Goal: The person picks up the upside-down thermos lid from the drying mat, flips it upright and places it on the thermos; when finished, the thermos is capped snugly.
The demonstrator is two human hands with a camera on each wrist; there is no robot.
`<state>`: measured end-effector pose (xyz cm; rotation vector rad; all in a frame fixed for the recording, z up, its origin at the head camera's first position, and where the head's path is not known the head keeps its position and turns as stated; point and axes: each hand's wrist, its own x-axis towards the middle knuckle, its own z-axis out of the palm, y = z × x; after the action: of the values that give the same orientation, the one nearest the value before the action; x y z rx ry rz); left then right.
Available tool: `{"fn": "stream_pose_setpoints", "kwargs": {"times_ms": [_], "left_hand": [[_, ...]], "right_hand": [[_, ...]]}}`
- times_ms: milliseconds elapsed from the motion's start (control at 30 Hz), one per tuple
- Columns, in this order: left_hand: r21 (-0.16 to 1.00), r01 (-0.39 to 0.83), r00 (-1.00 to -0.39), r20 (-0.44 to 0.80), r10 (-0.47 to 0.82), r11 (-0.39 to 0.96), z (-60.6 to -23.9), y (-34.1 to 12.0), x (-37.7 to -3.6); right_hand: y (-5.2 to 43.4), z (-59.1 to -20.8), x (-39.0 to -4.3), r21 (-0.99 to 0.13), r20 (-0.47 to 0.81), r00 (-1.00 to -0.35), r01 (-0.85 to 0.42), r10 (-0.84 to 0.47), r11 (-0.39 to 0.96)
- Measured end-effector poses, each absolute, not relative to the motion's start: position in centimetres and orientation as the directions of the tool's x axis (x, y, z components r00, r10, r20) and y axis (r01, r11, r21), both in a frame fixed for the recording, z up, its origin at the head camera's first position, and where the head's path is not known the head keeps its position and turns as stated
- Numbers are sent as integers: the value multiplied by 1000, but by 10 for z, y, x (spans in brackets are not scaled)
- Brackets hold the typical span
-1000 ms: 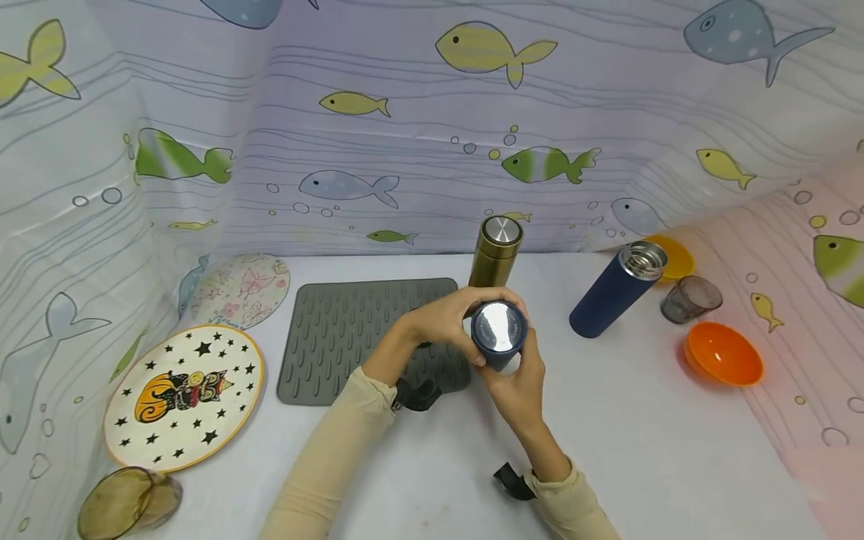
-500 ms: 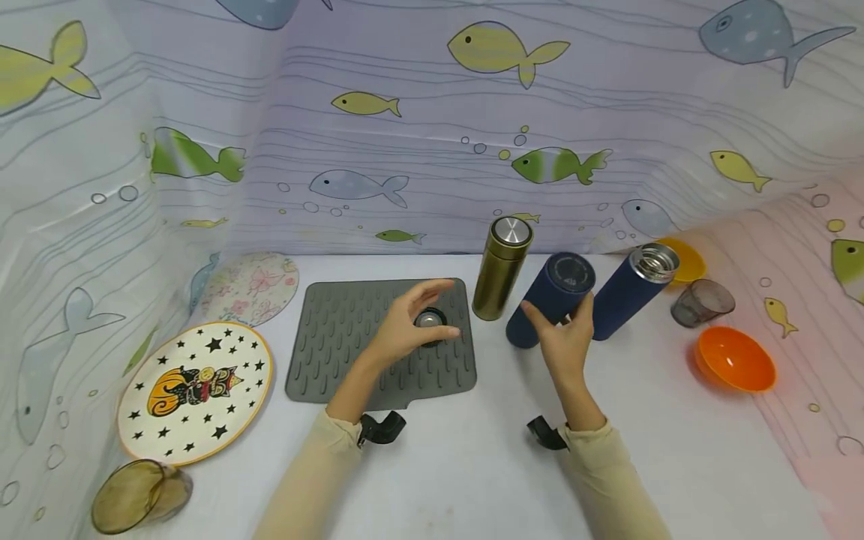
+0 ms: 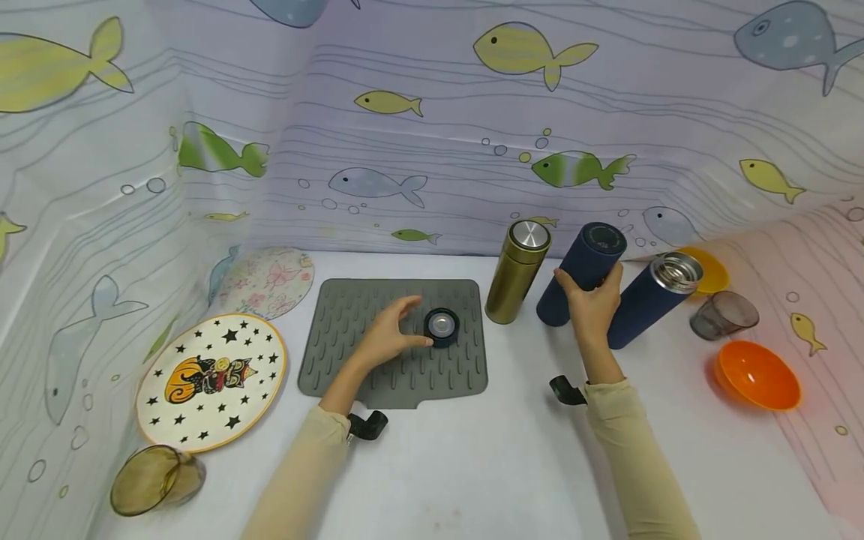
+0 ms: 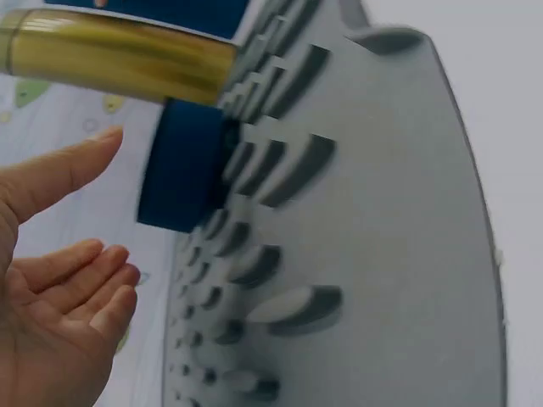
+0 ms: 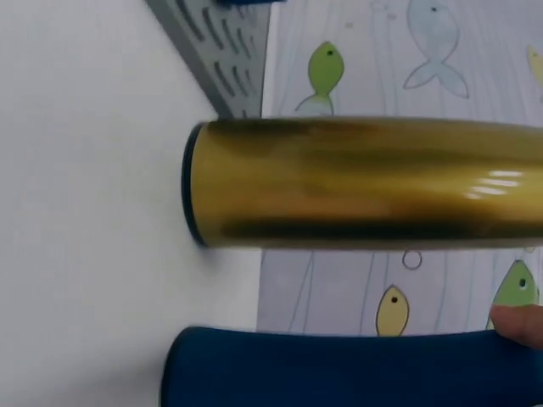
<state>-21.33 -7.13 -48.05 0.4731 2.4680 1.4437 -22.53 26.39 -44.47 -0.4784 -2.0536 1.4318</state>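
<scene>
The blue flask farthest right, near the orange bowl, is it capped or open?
Open. The blue flask shows a bare silver mouth with no cap on it; a blue cap lies on the grey mat.

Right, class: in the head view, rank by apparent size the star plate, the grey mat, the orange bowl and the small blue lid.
1. grey mat
2. star plate
3. orange bowl
4. small blue lid, by the left hand

All gaps look clear.

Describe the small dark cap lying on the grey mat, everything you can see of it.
The cap is a short round dark-blue ring with a shiny metal centre facing up. It sits flat on the grey ribbed mat, near its right side, left of the gold flask. The left hand lies open beside it, fingertips close; contact cannot be told.
</scene>
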Motion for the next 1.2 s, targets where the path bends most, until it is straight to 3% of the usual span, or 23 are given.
{"fn": "stream_pose_setpoints", "kwargs": {"times_ms": [267, 467, 633, 900, 1067, 1200], "left_hand": [[805, 236, -890, -46, 453, 545, -497, -53, -221], [813, 237, -922, 15, 387, 532, -503, -50, -215], [829, 294, -919, 108, 380, 476, -479, -52, -200], [825, 397, -880, 217, 423, 403, -439, -56, -165], [812, 442, -842, 230, 487, 380, -423, -55, -147], [807, 475, -811, 247, 531, 351, -417, -55, -138]], "right_hand": [[264, -444, -216, -915, 182, -845, 41, 503, 401], [244, -443, -179, -942, 90, -884, 74, 460, 326], [226, -439, -146, -959, 28, -903, 98, 429, 268], [189, -430, -120, -970, -92, -993, 106, 72, 220], [171, -425, -115, -989, -83, -986, 64, -146, 131], [164, -421, -113, -993, -121, -952, 112, -281, 46]]}}
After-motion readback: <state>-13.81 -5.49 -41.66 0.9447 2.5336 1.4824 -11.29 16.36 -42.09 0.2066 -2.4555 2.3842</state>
